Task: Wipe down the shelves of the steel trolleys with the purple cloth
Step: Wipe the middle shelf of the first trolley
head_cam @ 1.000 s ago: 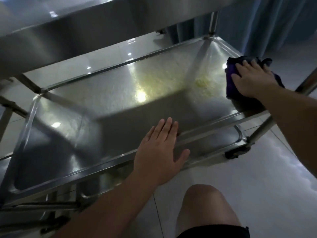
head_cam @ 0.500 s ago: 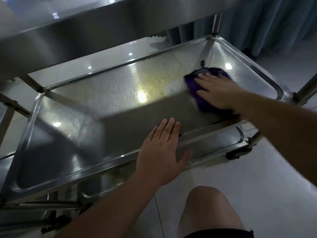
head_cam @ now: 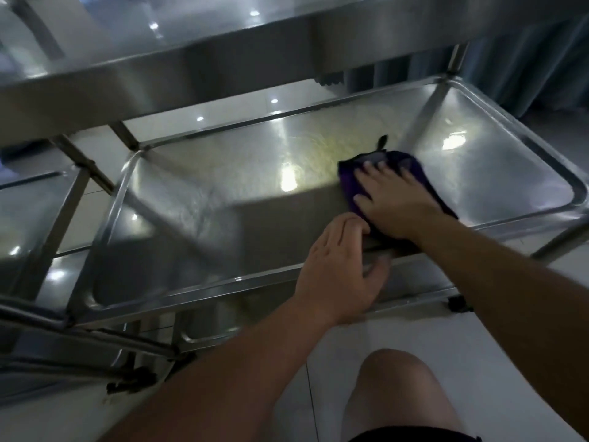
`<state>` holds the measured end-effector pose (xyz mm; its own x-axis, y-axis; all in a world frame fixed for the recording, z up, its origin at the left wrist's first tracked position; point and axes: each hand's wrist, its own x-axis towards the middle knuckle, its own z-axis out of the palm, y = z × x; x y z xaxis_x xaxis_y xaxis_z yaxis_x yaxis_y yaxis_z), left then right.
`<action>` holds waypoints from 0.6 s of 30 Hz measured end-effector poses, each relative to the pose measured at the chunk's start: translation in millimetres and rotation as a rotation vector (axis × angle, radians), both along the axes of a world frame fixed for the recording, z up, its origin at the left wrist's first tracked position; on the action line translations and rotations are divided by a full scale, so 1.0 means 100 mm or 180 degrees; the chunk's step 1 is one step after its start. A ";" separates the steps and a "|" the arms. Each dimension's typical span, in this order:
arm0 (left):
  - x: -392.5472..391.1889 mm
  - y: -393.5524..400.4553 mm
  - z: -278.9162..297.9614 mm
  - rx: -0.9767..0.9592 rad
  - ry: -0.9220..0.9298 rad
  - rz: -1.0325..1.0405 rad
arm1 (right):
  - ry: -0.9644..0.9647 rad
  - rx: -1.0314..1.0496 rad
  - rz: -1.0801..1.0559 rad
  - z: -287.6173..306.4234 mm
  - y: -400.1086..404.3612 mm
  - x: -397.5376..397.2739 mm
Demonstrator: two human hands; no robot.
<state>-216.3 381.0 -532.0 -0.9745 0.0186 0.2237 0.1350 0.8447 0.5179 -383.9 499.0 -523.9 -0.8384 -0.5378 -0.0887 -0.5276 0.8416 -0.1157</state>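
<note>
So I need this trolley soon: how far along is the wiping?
Partway, by the look of it. The right hand presses the purple cloth flat on the middle shelf, right of centre. The left hand rests on its near rim. The shelf's left half lies ahead of the cloth. Whether the top shelf is done cannot be told.

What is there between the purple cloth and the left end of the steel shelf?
Nothing lies there. In the head view, from the purple cloth to the left end of the steel shelf there is only bare metal with light reflections.
</note>
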 end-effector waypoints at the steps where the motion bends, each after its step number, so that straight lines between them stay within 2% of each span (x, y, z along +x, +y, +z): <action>1: 0.01 -0.06 0.05 0.0215 0.0012 0.0117 | -0.0023 -0.0029 0.0121 -0.02 -0.06 0.06; 2: 0.02 -0.16 0.10 0.0251 -0.0007 0.0238 | -0.0068 -0.0072 0.0171 -0.03 -0.06 0.07; 5: 0.14 -0.66 0.18 -0.0151 -0.0125 0.0659 | -0.0098 -0.0099 0.0131 -0.03 0.09 -0.08; 11: 0.76 -2.20 0.18 -0.0918 -0.0714 0.1773 | -0.0011 -0.0049 -0.1064 -0.07 0.41 -0.33; 15: 0.92 -2.42 0.02 -0.0844 -0.0932 0.2071 | -0.0180 -0.0157 -0.1447 0.01 -0.21 -0.03; 18: 0.92 -2.38 -0.07 -0.0855 -0.0810 0.2126 | 0.0008 -0.0163 -0.1018 0.01 -0.91 0.32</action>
<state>-124.6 142.5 -538.6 -0.8187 -0.5709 0.0618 -0.5449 0.8063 0.2300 -352.0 408.1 -522.6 -0.9658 -0.2507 -0.0661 -0.2376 0.9579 -0.1612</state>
